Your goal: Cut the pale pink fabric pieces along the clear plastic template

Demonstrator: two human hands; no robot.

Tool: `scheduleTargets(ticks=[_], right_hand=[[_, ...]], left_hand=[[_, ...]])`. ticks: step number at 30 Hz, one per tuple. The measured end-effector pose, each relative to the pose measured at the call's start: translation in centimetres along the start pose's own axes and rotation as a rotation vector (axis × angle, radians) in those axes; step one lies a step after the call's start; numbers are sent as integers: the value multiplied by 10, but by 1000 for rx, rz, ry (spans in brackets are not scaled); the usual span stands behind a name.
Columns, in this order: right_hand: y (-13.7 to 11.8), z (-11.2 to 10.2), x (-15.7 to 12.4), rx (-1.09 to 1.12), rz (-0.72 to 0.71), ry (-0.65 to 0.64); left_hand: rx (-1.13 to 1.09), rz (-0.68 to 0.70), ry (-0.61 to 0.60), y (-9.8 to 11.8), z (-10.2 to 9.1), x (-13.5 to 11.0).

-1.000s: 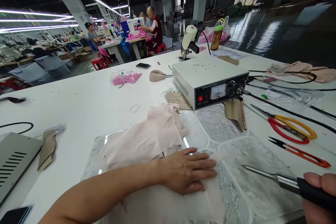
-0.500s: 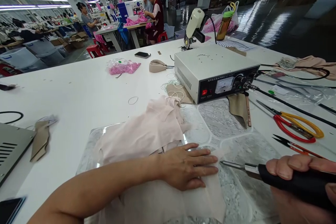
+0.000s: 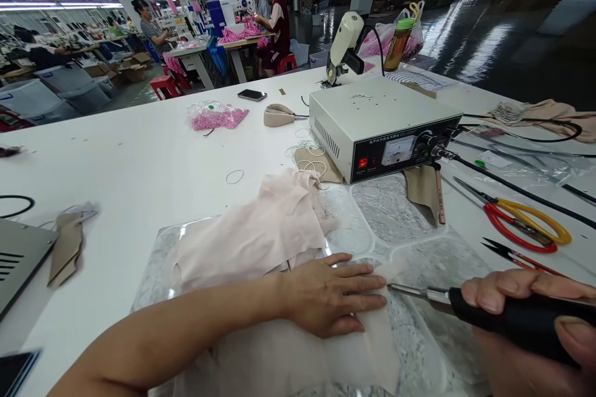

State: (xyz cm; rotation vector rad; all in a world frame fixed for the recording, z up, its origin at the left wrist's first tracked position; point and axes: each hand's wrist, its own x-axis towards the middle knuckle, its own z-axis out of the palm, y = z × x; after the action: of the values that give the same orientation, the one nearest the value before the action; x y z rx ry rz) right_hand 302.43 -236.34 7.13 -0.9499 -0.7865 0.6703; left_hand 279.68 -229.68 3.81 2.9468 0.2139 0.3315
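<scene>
Tool tip at cloth edge: the thin, pale pink cloth [image 3: 298, 356] lies along the white worktop [image 3: 177, 167]'s near edge, over a grey marbled board [image 3: 433, 270].
I have brought the black-handled, steel-tipped tool [image 3: 505, 322] in from the right, readying it there, contact unclear; my left hand [image 3: 328, 298] presses flat, fingers slightly spread; my right hand [image 3: 526, 375] wraps the handle.

On a table [image 3: 102, 180], cloth [image 3: 307, 356] is lying across a mat [image 3: 447, 251], under the left hand [image 3: 333, 298]. Right of it, the right hand [image 3: 521, 356] is holding a tool [image 3: 440, 298]. A box [image 3: 377, 108] is standing behind the mat; scissors [image 3: 535, 234] are lying to the mat's right.
</scene>
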Motion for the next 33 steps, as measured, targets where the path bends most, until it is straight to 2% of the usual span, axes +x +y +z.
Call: scheduleTargets(ticks=[7, 15, 19, 26, 33], right_hand=[[-11, 19, -3, -44, -44, -4], [-8, 10, 0, -23, -28, -23], [-4, 3, -2, -21, -76, -91], [-6, 11, -5, -24, -75, -121], [-10, 15, -7, -38, -65, -97]], left_hand=[[-18, 6, 38, -1, 2, 0], [-16, 9, 35, -1, 1, -1], [-28, 5, 41, 0, 0, 0], [-36, -1, 35, 0, 2, -1], [-48, -3, 26, 0, 1, 0]])
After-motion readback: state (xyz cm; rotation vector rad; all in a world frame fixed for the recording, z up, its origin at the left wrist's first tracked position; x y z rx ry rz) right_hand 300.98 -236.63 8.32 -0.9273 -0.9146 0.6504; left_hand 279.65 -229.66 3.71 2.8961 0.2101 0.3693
